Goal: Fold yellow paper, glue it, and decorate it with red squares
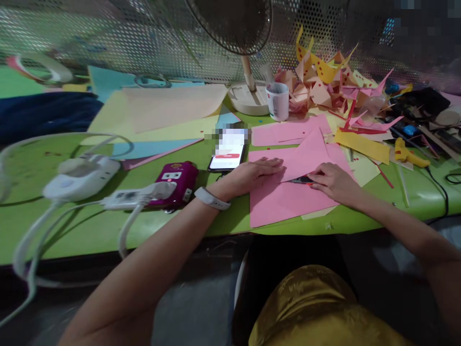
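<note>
A sheet of pink paper (281,202) lies on the green table, with a folded pink flap (312,149) over it. My left hand (261,171) rests flat on the flap's left part, fingers stretched out and holding nothing. My right hand (329,181) is closed around a slim dark tool with a red-orange part (301,179). The tool points left, at the lower edge of the flap, between my two hands. My right fingers cover much of it, so its exact kind cannot be made out.
A lit phone (229,149), a purple socket box (176,182) and a white power strip (82,178) with cables lie left. Behind stand a fan (248,101) and a white cup (277,102). Folded paper pieces (324,72) and a yellow glue gun (410,154) are right.
</note>
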`<state>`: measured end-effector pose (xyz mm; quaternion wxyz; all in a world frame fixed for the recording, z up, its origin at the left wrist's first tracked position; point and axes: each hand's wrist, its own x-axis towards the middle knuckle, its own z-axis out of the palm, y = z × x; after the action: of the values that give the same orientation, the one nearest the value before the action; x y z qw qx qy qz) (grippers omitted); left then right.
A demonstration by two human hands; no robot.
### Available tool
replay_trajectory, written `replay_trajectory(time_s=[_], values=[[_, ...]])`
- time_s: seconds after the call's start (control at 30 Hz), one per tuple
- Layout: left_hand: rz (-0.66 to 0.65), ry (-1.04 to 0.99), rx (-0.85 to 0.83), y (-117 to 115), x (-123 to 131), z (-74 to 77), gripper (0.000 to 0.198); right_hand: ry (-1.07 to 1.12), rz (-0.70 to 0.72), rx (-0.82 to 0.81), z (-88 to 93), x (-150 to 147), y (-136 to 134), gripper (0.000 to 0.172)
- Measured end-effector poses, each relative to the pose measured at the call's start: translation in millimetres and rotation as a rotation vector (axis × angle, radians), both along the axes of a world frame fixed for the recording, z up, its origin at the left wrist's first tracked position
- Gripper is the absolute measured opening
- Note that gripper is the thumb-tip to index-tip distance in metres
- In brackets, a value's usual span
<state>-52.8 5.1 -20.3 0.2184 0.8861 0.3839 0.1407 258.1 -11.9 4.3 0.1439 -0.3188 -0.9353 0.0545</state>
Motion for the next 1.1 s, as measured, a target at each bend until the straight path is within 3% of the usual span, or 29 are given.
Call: replay_trajectory(time_s=[0.27,0.6,0.83,0.97,1.1], values=[[-0.006,0.010,0.017,0,1,0.4,0.047,0.034,0.015,-0.088,1.0,3,0,0.029],[0.026,0.003,0.018,-4,8,5.6,0.041,0.017,0.070,-0.081,3.4,-15,-1,0.033],[0.007,0.008,0.037,-2,3,0.4,0.044,0.028,0.123,-0.092,-1.1,-36,-4,0.026],[-0.007,-0.001,0.110,-3,3,-4.0,0.045,0.033,0.166,-0.124,-0.7,-39,-7,0.027],[0.109,-0.072,0.280,-7,8,-5.6,0.042,0.054,0.137,-0.154,7.9,-17,-9,0.030]])
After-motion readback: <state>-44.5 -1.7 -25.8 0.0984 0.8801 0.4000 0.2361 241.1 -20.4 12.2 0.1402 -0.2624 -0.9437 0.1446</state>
